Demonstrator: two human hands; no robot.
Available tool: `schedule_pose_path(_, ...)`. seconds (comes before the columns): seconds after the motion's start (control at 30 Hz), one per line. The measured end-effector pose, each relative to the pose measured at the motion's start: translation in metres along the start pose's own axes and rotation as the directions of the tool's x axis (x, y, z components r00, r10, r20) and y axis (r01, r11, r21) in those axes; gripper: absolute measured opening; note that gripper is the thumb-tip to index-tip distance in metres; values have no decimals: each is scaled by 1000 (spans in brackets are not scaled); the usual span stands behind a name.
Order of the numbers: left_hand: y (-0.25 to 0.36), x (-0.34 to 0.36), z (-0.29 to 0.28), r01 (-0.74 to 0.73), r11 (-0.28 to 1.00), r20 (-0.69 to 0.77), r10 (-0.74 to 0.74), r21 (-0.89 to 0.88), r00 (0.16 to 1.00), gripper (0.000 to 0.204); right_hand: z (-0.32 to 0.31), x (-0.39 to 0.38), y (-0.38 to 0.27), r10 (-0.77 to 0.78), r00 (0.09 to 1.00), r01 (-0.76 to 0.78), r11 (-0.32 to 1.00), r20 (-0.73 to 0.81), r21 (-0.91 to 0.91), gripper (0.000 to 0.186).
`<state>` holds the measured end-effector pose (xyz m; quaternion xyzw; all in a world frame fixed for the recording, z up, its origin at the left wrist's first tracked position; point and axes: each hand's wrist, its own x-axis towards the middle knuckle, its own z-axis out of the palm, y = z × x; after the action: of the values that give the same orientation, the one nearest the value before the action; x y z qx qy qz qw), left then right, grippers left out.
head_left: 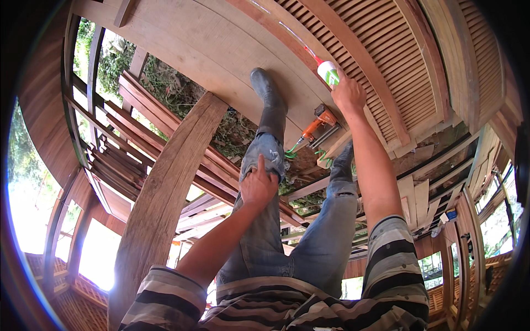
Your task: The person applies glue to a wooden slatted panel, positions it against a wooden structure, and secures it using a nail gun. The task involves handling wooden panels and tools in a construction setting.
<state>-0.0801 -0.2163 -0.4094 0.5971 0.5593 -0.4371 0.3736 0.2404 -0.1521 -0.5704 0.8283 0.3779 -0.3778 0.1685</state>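
Note:
My right hand [349, 95] is wrapped round a white and green glue bottle [328, 73] with a red nozzle. The nozzle points up and left, its tip just over a reddish wooden rail [309, 45] that edges a slatted panel [361, 41]. A thin white bead of glue [291, 31] runs along this rail from the tip toward the far end. On my bent left knee rests my left hand [259, 187], with the index finger stretched out and the others bent. It holds nothing.
An orange nail gun [318, 121] with a green coiled hose lies right of my left boot [268, 88], on the wide boards [221, 49]. A thick wooden post or plank [165, 193] rises at left. Stacked reddish lumber [149, 110] lies beyond it, and further slatted panels [480, 44] at right.

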Motion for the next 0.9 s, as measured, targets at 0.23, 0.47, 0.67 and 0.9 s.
schedule_pose_path(0.23,5,-4,27,10,1000,-72,-9,20,997,75,12,-7,22,-20,1000,20,1000,-13,15,57)
schedule_pose_path(0.47,16,-7,43,33,998,-108,-27,53,994,73,27,-24,58,-22,1000,23,999,-15,48,57)
schedule_pose_path(0.67,20,-11,48,47,997,-128,-38,65,991,69,49,-34,87,-6,1000,7,995,-19,98,57)
schedule_pose_path(0.9,29,-17,62,53,989,-189,-26,139,982,68,59,-46,116,-16,998,23,992,-60,128,56)
